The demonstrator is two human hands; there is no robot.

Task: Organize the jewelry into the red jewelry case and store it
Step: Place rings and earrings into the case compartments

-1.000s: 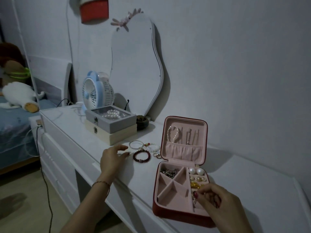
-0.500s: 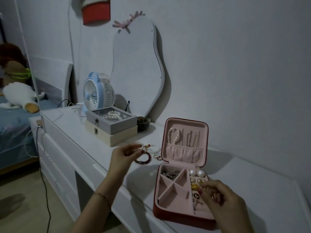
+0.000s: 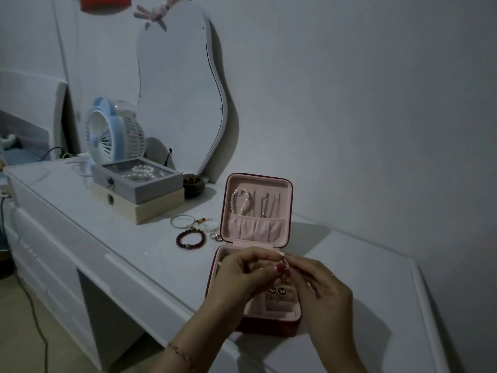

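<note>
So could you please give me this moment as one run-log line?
left hand: pinching small jewelry piece | right hand: pinching same piece | red jewelry case: open | dark red bead bracelet: on dresser

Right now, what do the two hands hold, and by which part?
Both hands pinch a small piece of jewelry with their fingertips over the open red case; which part cannot be told.

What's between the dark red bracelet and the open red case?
Nothing visible blocks it. The bracelet lies on the dresser left of the case, with only a small ring beside the lid. Both hands hover over the tray, pinching a small piece.
</note>
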